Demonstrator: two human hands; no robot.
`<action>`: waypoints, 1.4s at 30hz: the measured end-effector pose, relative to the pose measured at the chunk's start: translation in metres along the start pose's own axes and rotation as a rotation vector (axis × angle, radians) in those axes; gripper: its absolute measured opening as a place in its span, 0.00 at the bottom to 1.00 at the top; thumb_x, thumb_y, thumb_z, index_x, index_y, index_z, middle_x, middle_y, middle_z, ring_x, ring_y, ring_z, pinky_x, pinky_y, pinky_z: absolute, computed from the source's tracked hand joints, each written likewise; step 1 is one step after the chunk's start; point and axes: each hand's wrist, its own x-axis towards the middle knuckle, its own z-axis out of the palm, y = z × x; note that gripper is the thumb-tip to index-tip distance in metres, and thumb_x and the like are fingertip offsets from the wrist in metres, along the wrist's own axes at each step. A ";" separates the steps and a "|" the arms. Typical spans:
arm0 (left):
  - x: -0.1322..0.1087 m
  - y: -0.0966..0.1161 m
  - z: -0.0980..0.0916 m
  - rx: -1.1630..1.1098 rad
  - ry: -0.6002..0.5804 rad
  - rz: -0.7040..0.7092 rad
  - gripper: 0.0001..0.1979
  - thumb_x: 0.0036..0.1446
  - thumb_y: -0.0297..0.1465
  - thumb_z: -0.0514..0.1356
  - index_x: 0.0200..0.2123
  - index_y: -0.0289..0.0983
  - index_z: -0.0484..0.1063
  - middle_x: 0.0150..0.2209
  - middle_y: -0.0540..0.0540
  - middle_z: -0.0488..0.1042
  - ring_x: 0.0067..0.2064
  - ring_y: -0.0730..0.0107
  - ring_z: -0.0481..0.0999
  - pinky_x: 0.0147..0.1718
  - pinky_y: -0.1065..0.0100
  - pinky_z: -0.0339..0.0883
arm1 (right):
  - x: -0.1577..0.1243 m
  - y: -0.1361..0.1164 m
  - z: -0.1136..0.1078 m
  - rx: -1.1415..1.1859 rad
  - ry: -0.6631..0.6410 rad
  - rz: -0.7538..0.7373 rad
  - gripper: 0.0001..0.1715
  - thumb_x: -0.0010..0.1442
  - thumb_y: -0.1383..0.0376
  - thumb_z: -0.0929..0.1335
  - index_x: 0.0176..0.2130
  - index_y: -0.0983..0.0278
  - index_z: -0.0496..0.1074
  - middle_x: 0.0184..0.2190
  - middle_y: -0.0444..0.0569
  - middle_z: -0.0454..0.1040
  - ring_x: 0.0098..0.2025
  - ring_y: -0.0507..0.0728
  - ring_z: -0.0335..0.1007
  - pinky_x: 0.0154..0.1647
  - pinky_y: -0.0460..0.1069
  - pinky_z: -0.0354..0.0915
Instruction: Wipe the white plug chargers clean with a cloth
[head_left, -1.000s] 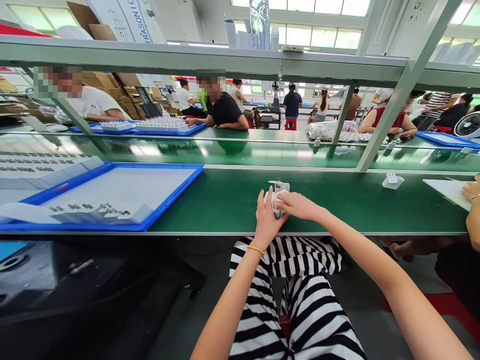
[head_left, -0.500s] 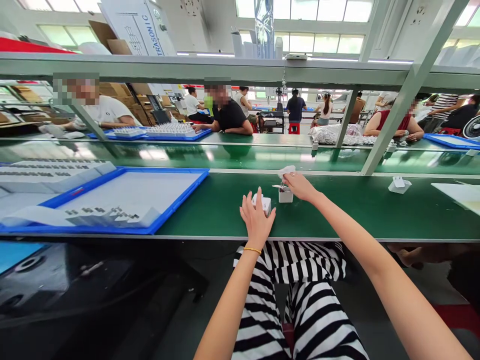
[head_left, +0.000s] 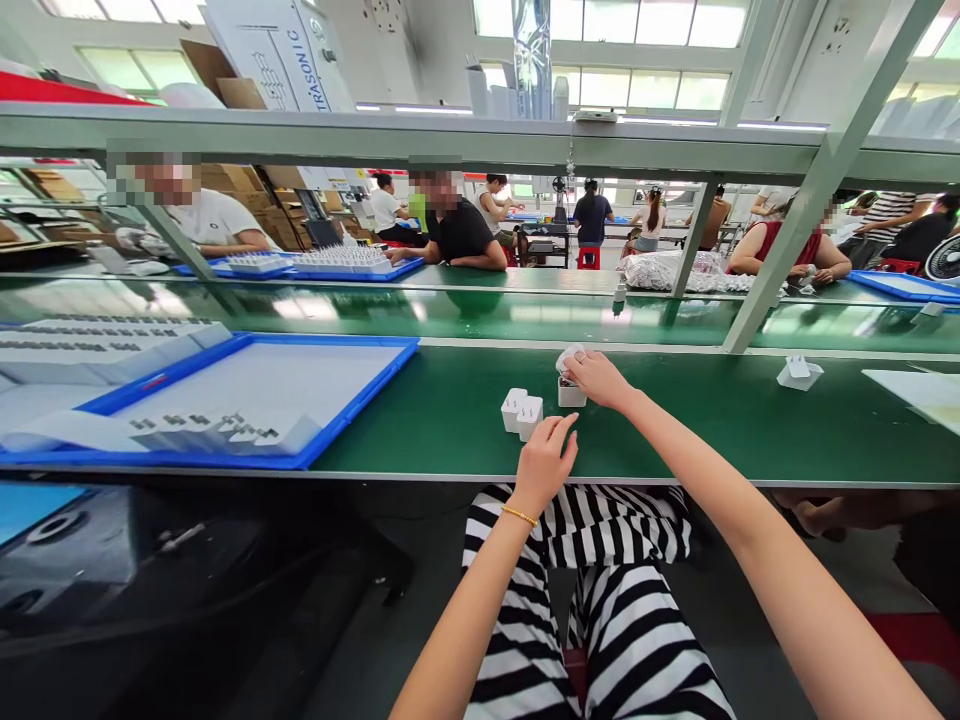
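Note:
My right hand (head_left: pixel 598 380) presses a crumpled white cloth (head_left: pixel 568 358) against the top of a small white block (head_left: pixel 571 394), which stands on the green bench (head_left: pixel 675 420). A metal part sits on that block, mostly hidden by my fingers. Two white plug-shaped blocks (head_left: pixel 521 412) stand side by side to the left of it. My left hand (head_left: pixel 546 462) rests just in front of them, fingers loosely apart, holding nothing and seeming not to touch them.
A blue-rimmed tray (head_left: pixel 360 412) on the left holds a white sheet and rows of small grey parts. A white fitting (head_left: pixel 799 372) and a white board (head_left: pixel 915 395) lie to the right. A shelf rail crosses above, and co-workers sit beyond it.
My left hand has drawn back toward me and off the white blocks, leaving two showing. My right hand has brought the cloth down from above onto the small block.

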 end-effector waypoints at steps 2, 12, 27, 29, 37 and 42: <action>0.002 0.002 0.002 -0.062 -0.057 -0.058 0.17 0.64 0.29 0.52 0.55 0.40 0.69 0.46 0.42 0.74 0.47 0.64 0.76 0.47 0.63 0.72 | 0.001 -0.001 0.002 -0.014 0.025 -0.007 0.23 0.72 0.63 0.52 0.51 0.71 0.68 0.48 0.63 0.72 0.48 0.63 0.65 0.44 0.53 0.55; 0.002 -0.005 0.002 -0.211 -0.127 -0.226 0.34 0.62 0.34 0.57 0.68 0.38 0.49 0.65 0.34 0.62 0.65 0.54 0.64 0.61 0.52 0.61 | -0.040 -0.003 -0.020 -0.025 0.116 -0.185 0.17 0.72 0.64 0.55 0.45 0.66 0.69 0.40 0.56 0.72 0.40 0.60 0.61 0.39 0.51 0.50; 0.028 -0.014 -0.030 -0.712 -0.750 -0.115 0.20 0.46 0.37 0.70 0.42 0.39 0.73 0.41 0.46 0.78 0.46 0.59 0.78 0.43 0.62 0.75 | -0.095 -0.033 -0.059 0.120 0.117 -0.440 0.11 0.68 0.70 0.60 0.38 0.60 0.69 0.32 0.47 0.69 0.36 0.56 0.55 0.38 0.50 0.47; 0.029 -0.014 -0.032 -0.725 -0.787 -0.121 0.20 0.43 0.38 0.71 0.40 0.39 0.73 0.40 0.46 0.77 0.45 0.59 0.77 0.42 0.63 0.75 | -0.095 -0.036 -0.062 0.118 0.135 -0.454 0.11 0.68 0.70 0.60 0.38 0.60 0.69 0.31 0.47 0.69 0.36 0.56 0.55 0.38 0.50 0.47; 0.018 -0.002 -0.013 -0.606 -0.561 -0.309 0.29 0.43 0.42 0.71 0.47 0.37 0.70 0.41 0.46 0.77 0.43 0.59 0.76 0.42 0.61 0.72 | -0.096 -0.035 -0.063 0.043 0.100 -0.261 0.11 0.69 0.67 0.60 0.39 0.63 0.70 0.34 0.51 0.72 0.38 0.58 0.59 0.38 0.51 0.48; 0.012 0.007 -0.010 -0.494 -0.437 -0.357 0.35 0.41 0.45 0.72 0.51 0.38 0.67 0.45 0.45 0.77 0.44 0.58 0.76 0.43 0.60 0.71 | -0.095 -0.039 -0.058 -0.011 0.110 -0.195 0.16 0.71 0.61 0.58 0.39 0.64 0.70 0.35 0.53 0.74 0.37 0.59 0.62 0.37 0.52 0.48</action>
